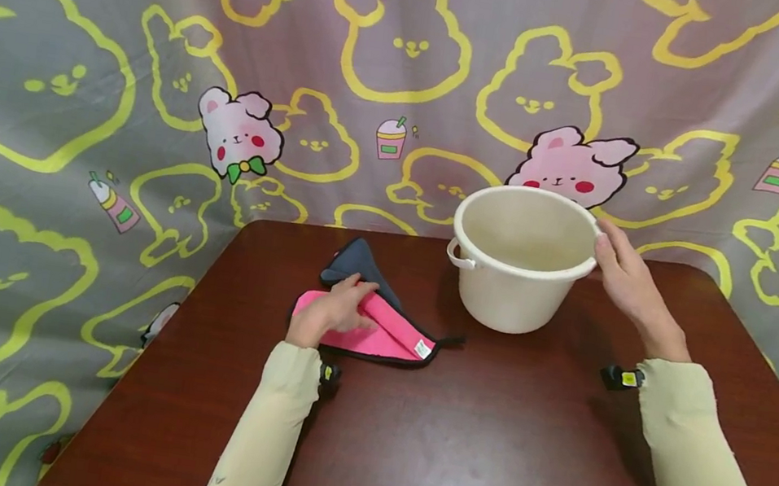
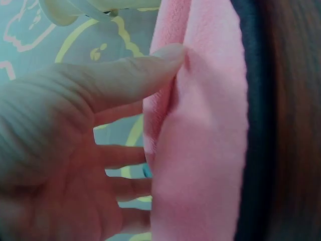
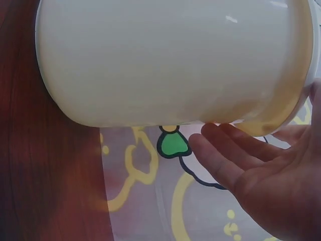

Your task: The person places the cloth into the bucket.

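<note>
A pink fuzzy cloth with black trim and a white tag lies on the table, a raised fold along it. My left hand pinches that fold, thumb on the near side; in the left wrist view the fingers pass behind the pink fabric, tips hidden. A dark grey cloth lies just beyond, partly covered by the pink one. At the back stands an upright cream bucket. My right hand touches its right rim, fingers fairly straight along the outer wall.
The bucket's handle hangs at its left side. A brown wooden table spreads in front, and a patterned curtain hangs close behind its back edge. A black strap end sticks out from the pink cloth toward the bucket.
</note>
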`<state>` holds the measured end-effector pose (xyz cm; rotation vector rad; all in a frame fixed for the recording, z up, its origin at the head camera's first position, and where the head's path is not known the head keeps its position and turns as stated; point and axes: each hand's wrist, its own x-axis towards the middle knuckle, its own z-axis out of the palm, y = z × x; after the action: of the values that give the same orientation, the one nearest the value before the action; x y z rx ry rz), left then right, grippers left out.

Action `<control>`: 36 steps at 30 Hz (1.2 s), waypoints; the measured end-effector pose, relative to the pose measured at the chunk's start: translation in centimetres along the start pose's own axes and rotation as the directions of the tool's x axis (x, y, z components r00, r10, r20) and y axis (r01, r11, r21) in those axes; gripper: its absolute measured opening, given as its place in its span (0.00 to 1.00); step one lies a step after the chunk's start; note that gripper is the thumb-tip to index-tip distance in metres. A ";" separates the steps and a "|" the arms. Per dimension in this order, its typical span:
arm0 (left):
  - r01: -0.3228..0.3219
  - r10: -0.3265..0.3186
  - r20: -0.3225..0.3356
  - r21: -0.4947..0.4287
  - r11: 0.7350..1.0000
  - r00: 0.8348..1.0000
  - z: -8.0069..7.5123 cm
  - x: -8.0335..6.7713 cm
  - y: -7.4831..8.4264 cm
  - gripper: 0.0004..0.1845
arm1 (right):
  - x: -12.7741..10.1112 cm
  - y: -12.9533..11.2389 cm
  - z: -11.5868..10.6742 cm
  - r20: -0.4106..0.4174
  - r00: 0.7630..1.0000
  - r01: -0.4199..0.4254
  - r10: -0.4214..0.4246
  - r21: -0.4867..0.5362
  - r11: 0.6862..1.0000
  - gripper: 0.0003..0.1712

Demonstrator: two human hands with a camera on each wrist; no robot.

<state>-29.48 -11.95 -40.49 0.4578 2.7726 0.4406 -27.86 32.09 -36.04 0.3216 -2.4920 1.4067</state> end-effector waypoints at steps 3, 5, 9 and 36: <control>0.009 -0.010 0.028 0.030 1.000 1.000 0.2 -0.1 -0.1 0.42 | -0.2 0.0 0.1 0.004 1.000 -0.012 0.012 -0.004 1.000 0.32; 0.017 -0.019 0.040 0.051 0.999 0.999 0.3 -0.1 0.0 0.43 | -0.3 0.0 0.0 0.000 1.000 -0.014 0.014 0.000 1.000 0.33; 0.014 -0.022 0.075 0.107 0.994 0.997 0.5 -0.2 0.4 0.44 | -0.5 -0.1 -0.2 -0.003 1.000 -0.007 0.007 0.014 1.000 0.32; 0.002 -0.001 -0.032 0.053 0.999 1.000 0.0 -1.1 -0.6 0.21 | -0.7 0.0 0.7 -0.001 1.000 0.004 -0.004 0.037 0.999 0.31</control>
<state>-28.68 -12.90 -40.42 0.4651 2.8206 0.3778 -27.32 31.54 -36.59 0.3325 -2.4657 1.4520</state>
